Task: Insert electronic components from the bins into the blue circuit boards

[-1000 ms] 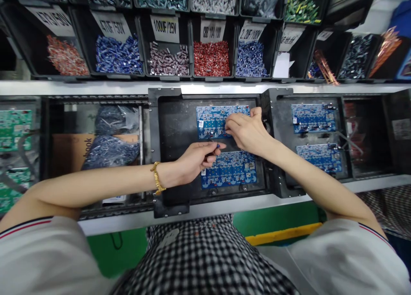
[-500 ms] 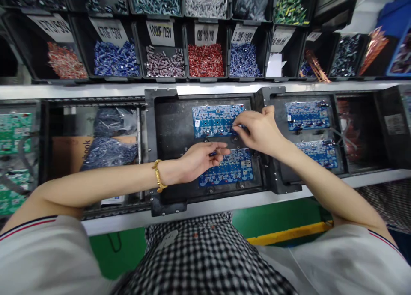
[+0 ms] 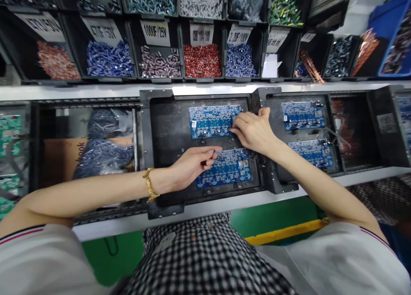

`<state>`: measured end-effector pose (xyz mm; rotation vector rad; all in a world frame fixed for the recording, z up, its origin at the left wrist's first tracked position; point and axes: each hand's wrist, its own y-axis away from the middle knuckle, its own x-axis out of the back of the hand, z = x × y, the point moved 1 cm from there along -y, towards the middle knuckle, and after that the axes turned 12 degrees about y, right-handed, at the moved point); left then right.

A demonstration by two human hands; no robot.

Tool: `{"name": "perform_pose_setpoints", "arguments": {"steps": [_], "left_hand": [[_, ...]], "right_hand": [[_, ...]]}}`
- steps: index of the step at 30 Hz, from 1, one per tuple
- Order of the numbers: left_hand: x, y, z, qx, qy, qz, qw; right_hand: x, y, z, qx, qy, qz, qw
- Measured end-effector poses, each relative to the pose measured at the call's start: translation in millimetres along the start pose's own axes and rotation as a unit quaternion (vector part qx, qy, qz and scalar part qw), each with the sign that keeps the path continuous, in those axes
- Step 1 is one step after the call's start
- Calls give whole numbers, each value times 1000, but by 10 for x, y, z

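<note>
Two blue circuit boards lie one above the other in a black tray [image 3: 167, 128]. My right hand [image 3: 253, 130] rests at the right end of the upper board [image 3: 210, 123], its fingers bent together and their tips touching or just over the board; anything between them is hidden. My left hand [image 3: 192, 164] is over the left part of the lower board [image 3: 229, 171], thumb and forefinger pinched on a small dark component [image 3: 215, 151].
Black bins of sorted components, such as red ones [image 3: 202, 60] and blue ones [image 3: 240, 60], line the back. A second tray at the right holds two more blue boards [image 3: 303, 115]. Bagged parts [image 3: 104, 156] lie left, beside green boards [image 3: 9, 130].
The fingers of my left hand have closed from a loose curl into a pinch on the small component. My right hand stays at the upper board's right end. The whole view has shifted slightly.
</note>
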<state>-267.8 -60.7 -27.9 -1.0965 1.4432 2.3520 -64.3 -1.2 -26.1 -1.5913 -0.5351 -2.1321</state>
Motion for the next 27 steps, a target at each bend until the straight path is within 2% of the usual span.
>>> {"name": "perform_pose_setpoints", "arguments": {"steps": [3, 5, 8, 10, 12, 14, 17, 21, 24, 27], "left_hand": [[29, -4, -36, 1, 2, 0, 1000], [42, 1, -75, 5, 12, -2, 1000], [37, 56, -141, 3, 21, -21, 1000], [37, 124, -176, 8, 22, -35, 999], [64, 197, -191, 9, 17, -30, 999], [127, 252, -183, -8, 4, 1, 1000], [241, 277, -154, -41, -26, 37, 998], [311, 251, -139, -65, -60, 0, 996], [300, 235, -123, -66, -75, -7, 995], [270, 223, -89, -39, -65, 7, 997]], "right_hand": [[58, 46, -49, -31, -25, 4, 999], [164, 98, -152, -50, -87, 18, 995], [371, 204, -390, -12, -230, 23, 973], [479, 287, -538, 22, -275, 25, 961], [523, 376, -644, 26, -259, 35, 965], [495, 465, -725, 30, -223, 34, 974], [371, 574, -850, 73, -192, -3, 979], [231, 621, -990, 111, -143, -32, 983], [211, 606, -1030, 125, -110, -16, 986], [231, 590, -1033, 137, -84, 6, 987]]}}
